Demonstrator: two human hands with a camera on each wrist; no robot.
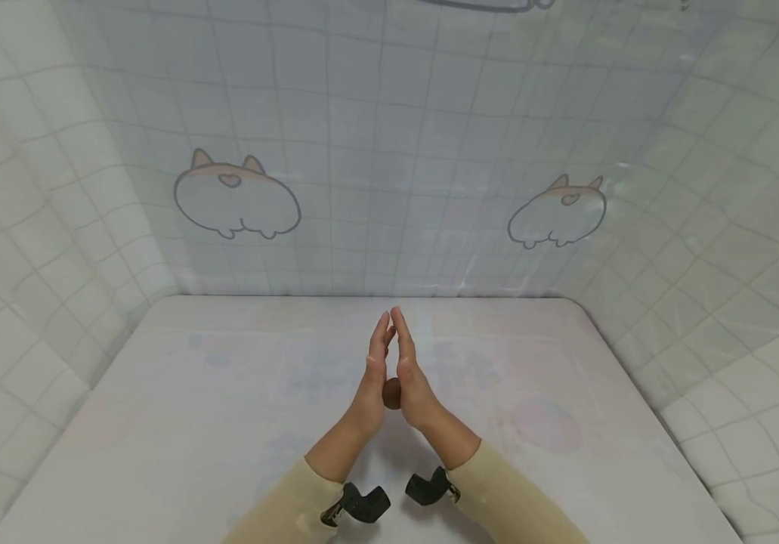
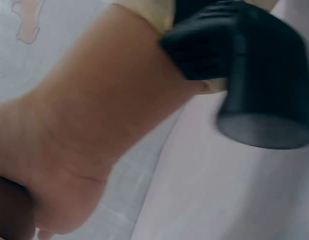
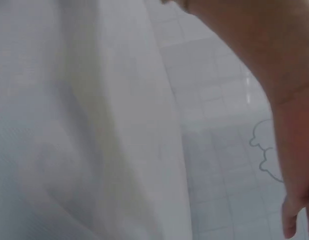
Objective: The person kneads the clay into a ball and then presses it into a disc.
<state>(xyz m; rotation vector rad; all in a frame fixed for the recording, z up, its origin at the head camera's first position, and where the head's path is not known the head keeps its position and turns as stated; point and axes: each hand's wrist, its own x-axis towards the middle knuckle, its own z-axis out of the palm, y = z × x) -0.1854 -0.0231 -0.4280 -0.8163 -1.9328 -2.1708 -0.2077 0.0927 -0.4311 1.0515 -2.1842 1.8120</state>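
Observation:
In the head view, a small brown ball [image 1: 392, 394] sits between the two palms, near their heels. My left hand [image 1: 372, 381] presses on its left side with fingers straight, pointing away toward the wall. From the other side my right hand [image 1: 413, 385] presses the ball, its fingers straight too. The fingertips of both hands lean together above the table. The left wrist view has part of the brown ball [image 2: 12, 210] at its lower left edge, against the heel of a palm. No ball shows in the right wrist view, only a wrist and part of a hand at the right side.
A pale table [image 1: 226, 393] with faint coloured patches lies under the hands. White grid-patterned curtains [image 1: 375, 174] with cartoon animal drawings rise at the back and both sides. Black wrist cameras [image 1: 362, 504] are strapped at both cream sleeves [image 1: 505, 491].

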